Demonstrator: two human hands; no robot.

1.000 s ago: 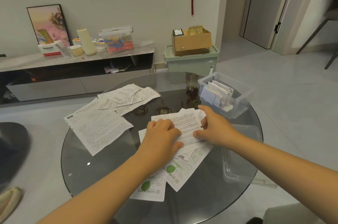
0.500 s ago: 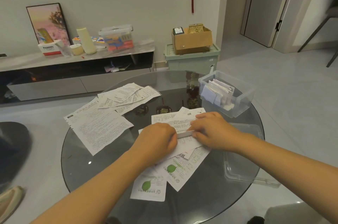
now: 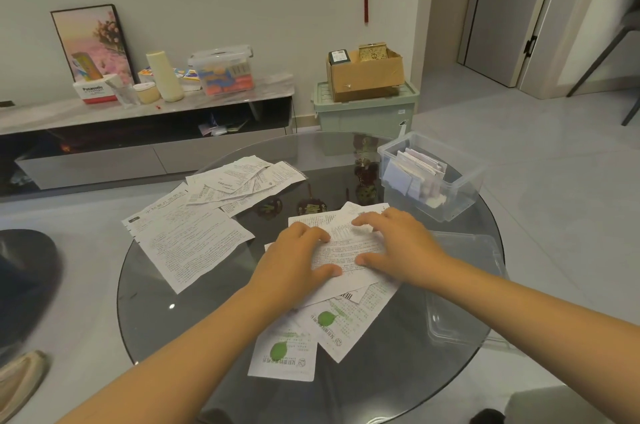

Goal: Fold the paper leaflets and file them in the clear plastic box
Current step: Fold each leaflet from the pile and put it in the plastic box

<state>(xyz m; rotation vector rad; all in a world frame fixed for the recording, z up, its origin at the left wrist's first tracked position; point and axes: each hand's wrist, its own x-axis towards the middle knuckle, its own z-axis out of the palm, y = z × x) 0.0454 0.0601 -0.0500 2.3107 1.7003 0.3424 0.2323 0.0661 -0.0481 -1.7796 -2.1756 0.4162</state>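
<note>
My left hand (image 3: 294, 260) has slid back toward me from half a second ago; its thumb now lies along the near edge of the white printed paper leaflet (image 3: 349, 247), fingers flat on the sheet's left end; my right hand (image 3: 398, 247) has spread, where a moment ago it was bunched over the fold; forefinger stretched along the far edge, thumb pressing the near edge; more of the leaflet's printed face shows between my two hands than before; a second ago both hands lay closer together.
</note>
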